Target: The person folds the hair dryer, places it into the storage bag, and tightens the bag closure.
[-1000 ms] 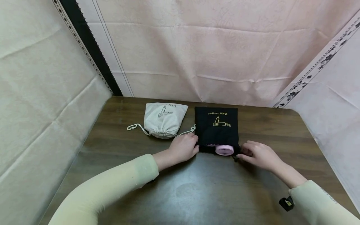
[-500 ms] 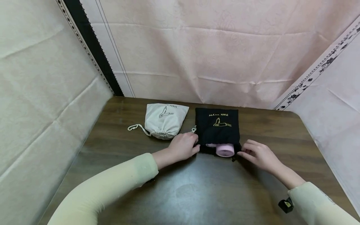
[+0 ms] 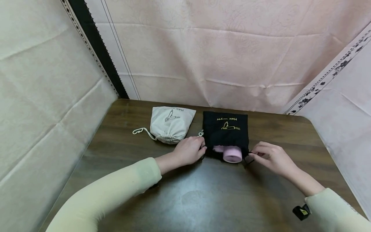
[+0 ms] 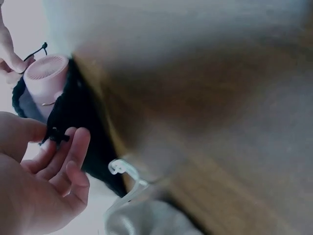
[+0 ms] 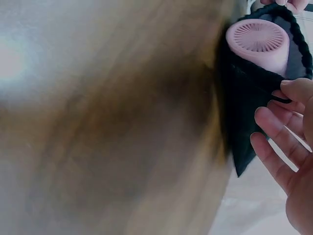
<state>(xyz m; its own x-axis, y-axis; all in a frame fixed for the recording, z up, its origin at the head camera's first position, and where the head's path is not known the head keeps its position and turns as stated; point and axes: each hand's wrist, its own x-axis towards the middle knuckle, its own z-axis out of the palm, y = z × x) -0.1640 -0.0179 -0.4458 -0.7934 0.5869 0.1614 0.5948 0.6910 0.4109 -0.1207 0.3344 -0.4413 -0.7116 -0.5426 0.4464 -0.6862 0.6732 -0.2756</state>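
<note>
A black drawstring bag point(image 3: 226, 132) with gold "Hair Dryer" lettering lies on the table, its mouth toward me. The pink hair dryer point(image 3: 232, 154) pokes out of that mouth, vented end first; the rest is hidden inside. At the mouth's left corner my left hand point(image 3: 189, 150) pinches the bag's knotted black drawstring point(image 4: 58, 137) between thumb and fingers. My right hand point(image 3: 272, 158) is at the opposite corner, pinching the drawstring point(image 5: 282, 99) with thumb and forefinger, other fingers spread. In the right wrist view, the gathered mouth stands open around the hair dryer.
Left of the black bag lies a white drawstring bag point(image 3: 171, 124), cinched, with its cords trailing on the wooden table point(image 3: 191, 199). My left hand is close to its right cord. Pale cloth point(image 3: 203, 58) hangs behind the table and at both sides.
The right hand has shifted slightly right and away from me, and a short length of black cord now shows between it and the bag. The left hand has stayed nearly in place.
</note>
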